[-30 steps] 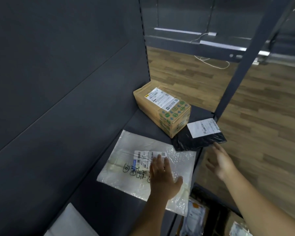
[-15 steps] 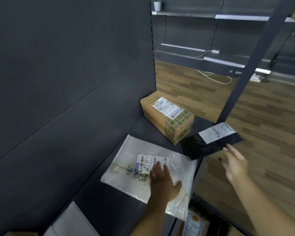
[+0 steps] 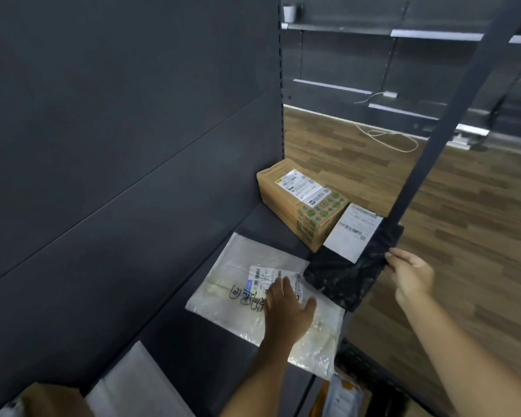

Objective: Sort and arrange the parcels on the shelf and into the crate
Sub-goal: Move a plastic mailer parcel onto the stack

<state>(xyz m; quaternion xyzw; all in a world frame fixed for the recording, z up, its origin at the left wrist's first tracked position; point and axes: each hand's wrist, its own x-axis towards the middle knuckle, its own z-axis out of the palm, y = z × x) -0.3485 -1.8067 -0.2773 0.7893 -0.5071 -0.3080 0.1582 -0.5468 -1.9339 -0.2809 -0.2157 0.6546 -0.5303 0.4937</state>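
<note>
Black poly mailer (image 3: 343,281) pinched at its right edge by the right hand (image 3: 409,275), at the right-hand front of the shelf (image 3: 199,350); it was seen just near of the cardboard box (image 3: 301,203), its near-left corner meeting the translucent poly mailer (image 3: 238,284), on which the left hand (image 3: 286,311) was laid flat with straight fingers. The black parcel's long axis ran from near-left to far-right between the two hands. A leftward push by the right hand was judged to be needed; whether the parcel rested on the shelf could not be told.

Left grip (image 3: 286,308) and right grip (image 3: 409,278) are bare, forearms bare too.
</note>
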